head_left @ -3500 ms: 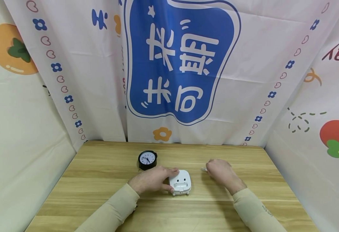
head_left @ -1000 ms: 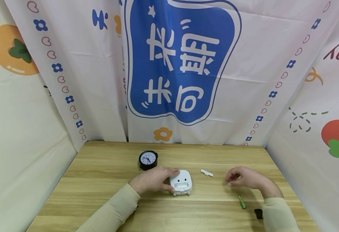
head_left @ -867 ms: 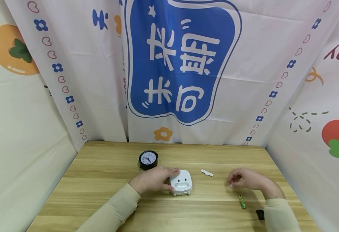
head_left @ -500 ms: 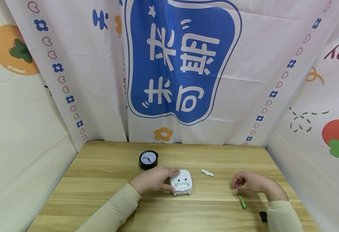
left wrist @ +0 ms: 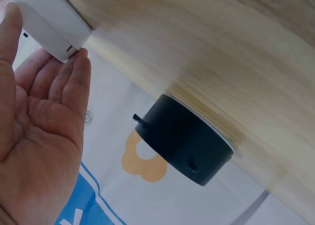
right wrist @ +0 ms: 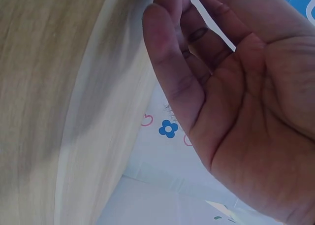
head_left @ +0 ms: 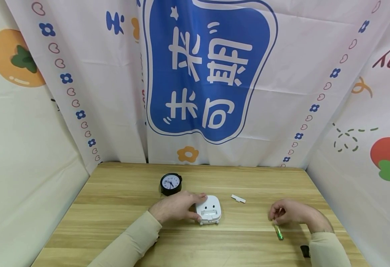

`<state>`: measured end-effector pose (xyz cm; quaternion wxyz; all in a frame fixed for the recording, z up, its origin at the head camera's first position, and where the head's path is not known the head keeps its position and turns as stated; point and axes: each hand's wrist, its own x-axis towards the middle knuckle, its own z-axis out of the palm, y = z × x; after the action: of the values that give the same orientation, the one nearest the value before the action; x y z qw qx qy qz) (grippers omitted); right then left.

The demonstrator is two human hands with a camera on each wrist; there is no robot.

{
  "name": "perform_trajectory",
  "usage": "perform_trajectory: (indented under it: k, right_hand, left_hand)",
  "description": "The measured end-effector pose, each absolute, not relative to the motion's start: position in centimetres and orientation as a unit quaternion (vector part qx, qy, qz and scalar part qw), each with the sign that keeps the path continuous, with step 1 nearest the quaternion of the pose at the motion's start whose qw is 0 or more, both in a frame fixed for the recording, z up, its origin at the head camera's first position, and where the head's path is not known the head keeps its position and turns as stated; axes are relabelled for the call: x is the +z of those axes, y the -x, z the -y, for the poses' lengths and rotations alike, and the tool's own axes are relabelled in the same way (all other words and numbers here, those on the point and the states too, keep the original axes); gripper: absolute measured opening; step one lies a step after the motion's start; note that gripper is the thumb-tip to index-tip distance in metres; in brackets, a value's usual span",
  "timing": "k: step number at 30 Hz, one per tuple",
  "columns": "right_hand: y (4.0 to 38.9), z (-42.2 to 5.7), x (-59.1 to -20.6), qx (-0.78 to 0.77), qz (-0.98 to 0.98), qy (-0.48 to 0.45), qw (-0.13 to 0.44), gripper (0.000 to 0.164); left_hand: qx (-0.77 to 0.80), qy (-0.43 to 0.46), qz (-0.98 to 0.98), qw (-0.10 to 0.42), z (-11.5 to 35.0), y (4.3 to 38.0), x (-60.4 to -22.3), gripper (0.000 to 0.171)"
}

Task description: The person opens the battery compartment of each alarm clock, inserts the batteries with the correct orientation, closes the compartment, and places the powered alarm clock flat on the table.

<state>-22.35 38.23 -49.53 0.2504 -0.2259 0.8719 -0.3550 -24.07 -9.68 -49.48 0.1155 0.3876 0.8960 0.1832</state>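
My left hand (head_left: 178,205) grips the left side of a small white clock (head_left: 213,202), thumb near its lower corner and fingers at the top. Two black knobs and an uncovered battery compartment show on the clock. In the left wrist view, the white clock (left wrist: 54,20) sits between thumb and fingertips. My right hand (head_left: 289,212), fingers loosely bent, hovers at the upper end of a green battery (head_left: 279,233) lying on the table. The right wrist view shows the right palm (right wrist: 256,112); its fingertips are cut off and the battery is out of sight.
A round black clock (head_left: 170,183) stands behind my left hand. A small white battery cover (head_left: 238,198) lies between the white clock and my right hand. A black object (head_left: 305,251) is partly hidden by the right sleeve. Printed cloth (head_left: 211,152) hangs behind the wooden table (head_left: 121,207).
The right hand released the white battery cover on the table and moved right and nearer, to the green battery. My left hand has kept its hold on the white clock.
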Motion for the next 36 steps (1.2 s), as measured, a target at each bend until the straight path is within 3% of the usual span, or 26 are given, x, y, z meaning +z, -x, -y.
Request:
perform_trajectory:
  k: [18, 24, 36]
  right_hand:
    - [22.2, -37.9, -49.3, -0.344, -0.878, 0.214, 0.256, 0.005]
    - [21.5, -37.4, -48.6, -0.331, -0.892, 0.161, 0.262, 0.014]
    - [21.6, -36.2, -48.8, -0.377, -0.869, 0.124, 0.295, 0.009]
  left_hand:
    - [0.184, -0.392, -0.894, 0.116, 9.7, 24.2, -49.5, 0.077]
    - [0.183, -0.392, -0.894, 0.116, 9.7, 24.2, -49.6, 0.077]
    - [0.183, -0.390, -0.895, 0.118, 9.6, 24.1, -49.5, 0.078]
